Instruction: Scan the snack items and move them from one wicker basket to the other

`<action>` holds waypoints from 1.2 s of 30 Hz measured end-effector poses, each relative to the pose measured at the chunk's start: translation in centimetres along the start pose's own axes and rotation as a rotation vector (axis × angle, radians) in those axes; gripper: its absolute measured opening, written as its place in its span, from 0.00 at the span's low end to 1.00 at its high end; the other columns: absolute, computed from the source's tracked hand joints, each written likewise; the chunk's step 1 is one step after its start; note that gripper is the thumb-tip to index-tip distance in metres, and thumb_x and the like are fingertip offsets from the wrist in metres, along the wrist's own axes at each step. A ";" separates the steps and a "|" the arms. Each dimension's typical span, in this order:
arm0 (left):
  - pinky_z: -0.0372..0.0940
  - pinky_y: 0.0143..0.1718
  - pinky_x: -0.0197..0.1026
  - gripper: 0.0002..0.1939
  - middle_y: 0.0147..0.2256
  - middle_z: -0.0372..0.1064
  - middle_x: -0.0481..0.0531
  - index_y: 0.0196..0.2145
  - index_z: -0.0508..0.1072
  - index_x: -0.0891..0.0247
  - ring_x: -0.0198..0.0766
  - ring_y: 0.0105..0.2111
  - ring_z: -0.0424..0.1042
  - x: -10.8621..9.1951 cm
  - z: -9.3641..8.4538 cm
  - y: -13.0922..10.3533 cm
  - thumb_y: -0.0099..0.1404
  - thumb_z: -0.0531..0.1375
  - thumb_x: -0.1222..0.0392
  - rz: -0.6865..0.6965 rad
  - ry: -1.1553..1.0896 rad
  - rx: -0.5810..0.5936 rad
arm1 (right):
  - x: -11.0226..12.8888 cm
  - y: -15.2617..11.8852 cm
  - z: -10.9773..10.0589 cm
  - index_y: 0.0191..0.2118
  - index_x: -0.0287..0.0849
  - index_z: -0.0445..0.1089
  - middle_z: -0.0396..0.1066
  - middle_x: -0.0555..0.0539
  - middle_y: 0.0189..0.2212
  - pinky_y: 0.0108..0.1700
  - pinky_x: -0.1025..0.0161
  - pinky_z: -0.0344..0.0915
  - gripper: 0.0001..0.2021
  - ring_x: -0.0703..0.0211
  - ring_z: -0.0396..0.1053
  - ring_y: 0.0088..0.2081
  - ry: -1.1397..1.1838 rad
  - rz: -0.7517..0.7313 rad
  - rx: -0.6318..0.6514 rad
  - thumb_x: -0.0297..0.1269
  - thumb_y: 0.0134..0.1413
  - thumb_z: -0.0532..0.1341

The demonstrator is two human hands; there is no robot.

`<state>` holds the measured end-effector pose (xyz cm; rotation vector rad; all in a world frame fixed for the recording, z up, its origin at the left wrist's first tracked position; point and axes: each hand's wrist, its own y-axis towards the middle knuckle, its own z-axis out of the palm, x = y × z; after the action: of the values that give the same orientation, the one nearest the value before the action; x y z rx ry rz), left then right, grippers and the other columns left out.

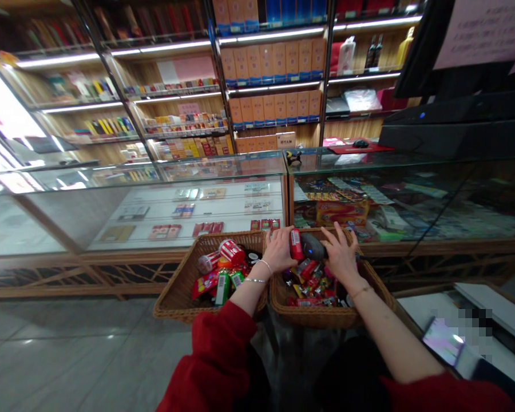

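Observation:
My left hand [278,250], a silver bracelet and bangle at its wrist, is closed on a small red cylindrical pack [296,245] with a white label, above the right wicker basket [321,316]. My right hand [342,254] is over the same basket with its fingers spread. Between the hands is a dark grey rounded object [313,247] with a blue light; whether my right thumb touches it I cannot tell. Small wrapped sweets [313,286] lie in this basket. The left wicker basket [171,297] holds red-and-white striped tubs [232,252] and green packs [222,287].
Behind the baskets runs a glass display counter [189,197], with lit shelves of boxes beyond. A monitor [429,51] stands at the right. Below it, near my right arm, a phone [444,341] lies on a white surface [424,303].

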<state>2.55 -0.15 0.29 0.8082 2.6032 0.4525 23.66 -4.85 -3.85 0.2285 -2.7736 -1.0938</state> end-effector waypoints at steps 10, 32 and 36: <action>0.28 0.70 0.70 0.47 0.66 0.60 0.57 0.67 0.58 0.51 0.59 0.68 0.53 1.9 0.9 -0.1 0.51 0.68 0.59 -0.011 0.105 -0.087 | -0.5 -0.3 0.0 0.44 0.46 0.76 0.66 0.46 0.65 0.68 0.29 0.38 0.21 0.40 0.48 0.72 0.045 -0.042 -0.058 0.24 0.43 0.58; 0.31 0.69 0.74 0.36 0.73 0.45 0.54 0.68 0.62 0.52 0.62 0.73 0.35 2.5 1.9 -0.3 0.63 0.62 0.53 -0.004 0.350 -0.147 | 0.0 -0.3 0.1 0.41 0.46 0.76 0.66 0.48 0.65 0.70 0.31 0.36 0.18 0.42 0.45 0.73 0.014 -0.079 -0.088 0.23 0.44 0.58; 0.32 0.70 0.74 0.37 0.73 0.45 0.55 0.68 0.61 0.53 0.62 0.73 0.35 2.4 1.7 -0.4 0.62 0.63 0.53 -0.011 0.352 -0.128 | 0.0 -0.4 0.0 0.41 0.45 0.76 0.67 0.48 0.65 0.70 0.32 0.35 0.18 0.43 0.45 0.73 0.028 -0.086 -0.082 0.23 0.43 0.58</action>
<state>1.31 1.27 -1.95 0.7256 2.8563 0.8141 23.70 -5.10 -4.12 0.3536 -2.7098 -1.2124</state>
